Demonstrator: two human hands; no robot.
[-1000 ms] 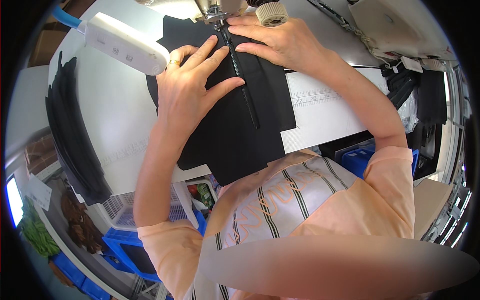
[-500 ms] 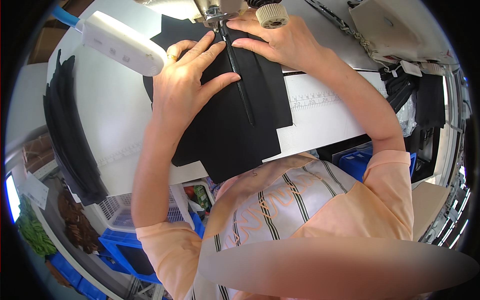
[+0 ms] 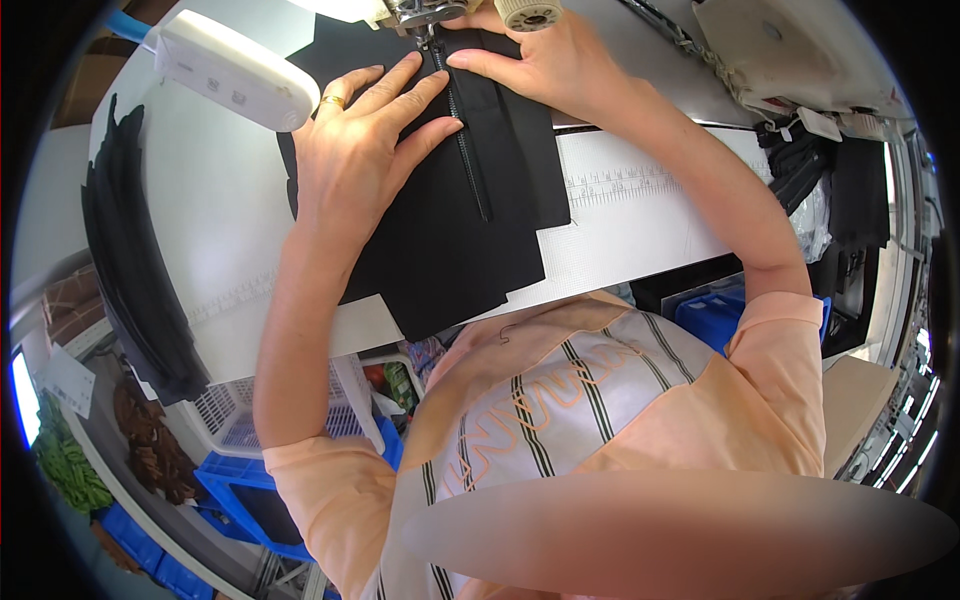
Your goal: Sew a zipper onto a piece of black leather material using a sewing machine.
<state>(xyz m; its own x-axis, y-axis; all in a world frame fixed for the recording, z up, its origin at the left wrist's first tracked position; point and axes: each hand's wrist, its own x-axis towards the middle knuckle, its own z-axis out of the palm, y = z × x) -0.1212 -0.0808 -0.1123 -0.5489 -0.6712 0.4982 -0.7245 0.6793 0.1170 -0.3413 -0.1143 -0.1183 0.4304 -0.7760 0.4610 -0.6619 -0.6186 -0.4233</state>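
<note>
A black fabric piece [image 3: 430, 250] lies on the white sewing table, with a black zipper [image 3: 467, 165] running lengthwise along it. The zipper's far end sits under the presser foot [image 3: 425, 38] of the sewing machine [image 3: 415, 10]. My left hand [image 3: 365, 130], a ring on one finger, lies flat on the cloth left of the zipper, fingers spread and thumb touching the teeth. To the zipper's right, my right hand [image 3: 535, 60] rests on the cloth with thumb and fingers apart; its far fingertips are partly hidden behind the machine.
A white lamp-like device [image 3: 238, 70] on a blue cable reaches in at upper left. Stacked black strips [image 3: 145, 260] hang over the table's left edge. Below are a white basket [image 3: 240, 415] and a blue crate [image 3: 250, 500]. Printed ruler marks [image 3: 625, 185] run across the table.
The black fabric and zipper have moved away from me, further under the machine. Both hands have shifted forward and slightly left with the cloth.
</note>
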